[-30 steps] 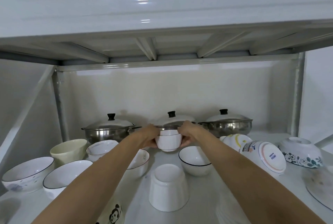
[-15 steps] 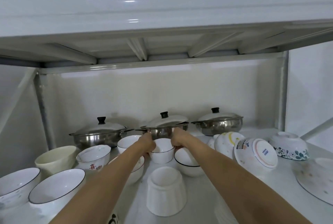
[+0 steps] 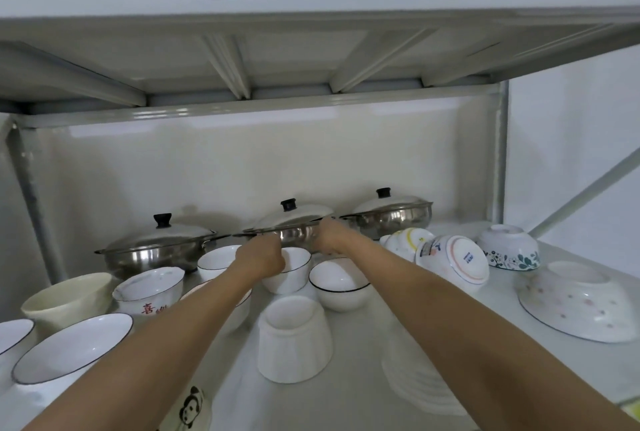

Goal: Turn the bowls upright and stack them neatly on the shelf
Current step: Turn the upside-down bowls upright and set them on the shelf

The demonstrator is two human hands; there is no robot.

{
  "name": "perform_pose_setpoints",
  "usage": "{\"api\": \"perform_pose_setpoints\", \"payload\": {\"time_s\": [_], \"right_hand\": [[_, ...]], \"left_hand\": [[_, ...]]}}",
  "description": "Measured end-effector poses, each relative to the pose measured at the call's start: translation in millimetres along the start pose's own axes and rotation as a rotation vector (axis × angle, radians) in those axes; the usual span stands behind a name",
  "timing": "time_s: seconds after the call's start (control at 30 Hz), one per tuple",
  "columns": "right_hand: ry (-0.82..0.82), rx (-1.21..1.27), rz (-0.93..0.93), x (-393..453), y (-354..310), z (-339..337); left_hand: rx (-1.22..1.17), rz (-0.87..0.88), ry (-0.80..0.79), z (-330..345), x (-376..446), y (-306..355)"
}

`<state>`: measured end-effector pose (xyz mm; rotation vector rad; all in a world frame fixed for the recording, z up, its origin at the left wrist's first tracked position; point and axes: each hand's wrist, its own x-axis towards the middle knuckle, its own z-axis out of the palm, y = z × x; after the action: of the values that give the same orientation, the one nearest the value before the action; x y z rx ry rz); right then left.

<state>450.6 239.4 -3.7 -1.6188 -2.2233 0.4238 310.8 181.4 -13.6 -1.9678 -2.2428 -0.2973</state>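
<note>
Both hands at small bowl [image 3: 289, 269], upright on shelf [image 3: 377, 333] in front of middle pot [image 3: 291, 228]. L hand [image 3: 263, 257] curled on its rim; R hand [image 3: 330, 238] fingers hidden (can't tell grip). Step: setting it down. Next: release, flip ribbed bowl [image 3: 294, 338].

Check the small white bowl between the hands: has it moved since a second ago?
Yes. The small white bowl was held up level with the middle pot; now it sits lower, upright on the shelf, left hand on its rim.
</note>
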Motion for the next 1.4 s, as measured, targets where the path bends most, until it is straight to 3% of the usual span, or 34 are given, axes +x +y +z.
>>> {"api": "perform_pose_setpoints", "payload": {"time_s": [0.13, 0.33, 0.47, 0.6, 0.77, 0.93, 1.2, 1.4], "right_hand": [[0.016, 0.105, 0.040, -7, 9, -24], [0.239, 0.210, 0.065, -17, 43, -71], [0.295, 0.193, 0.144, -25, 82, -92], [0.344, 0.088, 0.182, -37, 122, -115], [0.177, -0.106, 0.275, -61, 163, -140], [-0.158, 0.029, 0.346, -90, 181, -143], [-0.275, 0.117, 0.356, -93, 199, -128], [-0.301, 0.232, 0.422, -84, 211, -128]], "left_hand": [[-0.050, 0.087, 0.057, -11, -2, 20], [-0.488, 0.195, 0.142, -26, -9, 82], [-0.812, 0.242, -0.031, -24, -21, 131], [-0.660, 0.288, -0.152, -19, -24, 168], [-0.398, 0.248, -0.276, -20, -28, 200], [-0.571, 0.131, -0.494, -12, -31, 220], [-0.697, -0.020, -0.544, 6, -30, 231], [-0.723, 0.102, -0.464, -11, -41, 232]]}}
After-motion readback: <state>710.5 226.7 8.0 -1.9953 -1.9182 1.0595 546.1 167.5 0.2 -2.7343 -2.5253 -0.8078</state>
